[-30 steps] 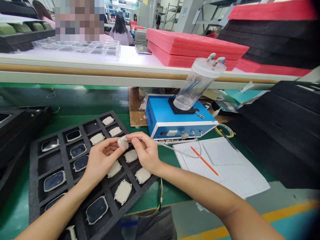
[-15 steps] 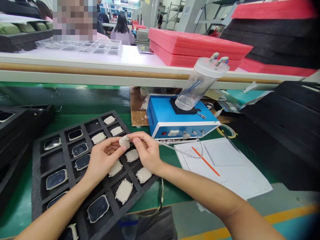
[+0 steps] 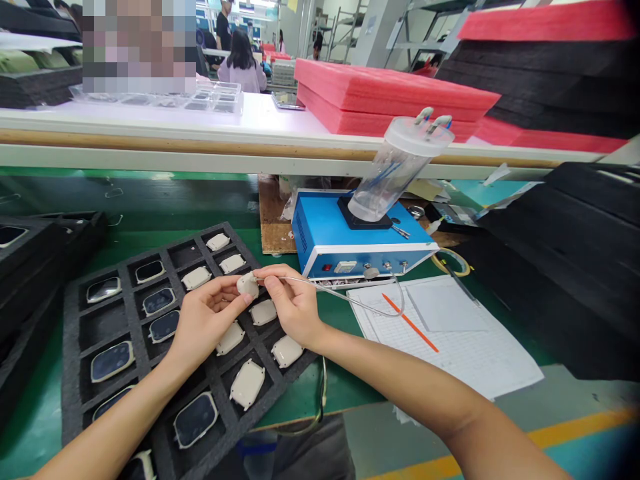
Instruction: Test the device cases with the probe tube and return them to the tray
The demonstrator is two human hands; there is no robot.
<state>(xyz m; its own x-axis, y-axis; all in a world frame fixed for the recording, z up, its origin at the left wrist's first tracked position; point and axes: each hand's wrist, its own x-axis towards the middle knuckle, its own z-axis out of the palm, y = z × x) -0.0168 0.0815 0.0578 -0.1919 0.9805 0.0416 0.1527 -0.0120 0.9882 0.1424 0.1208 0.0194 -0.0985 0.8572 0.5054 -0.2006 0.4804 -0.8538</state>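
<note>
Case (image 3: pixel 247 285) in my left hand (image 3: pixel 203 320), gripped between thumb and fingers; my right hand (image 3: pixel 294 305) pinches one tube (image 3: pixel 327 289) whose end looks to meet it, so I judge this one mid-work. Below my hands, one tray (image 3: pixel 73 373) holds seven pale cases (image 3: pixel 247 385) and at least seven dark cases (image 3: pixel 195 419); which are done and which left, I can't tell. Beyond my right hand, one blue box (image 3: pixel 323 228) bears one cylinder (image 3: pixel 387 177).

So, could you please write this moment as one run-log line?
left hand: holds cream watch case | right hand: pinches thin clear tube near case | below: black foam tray | beyond: blue control box
</note>
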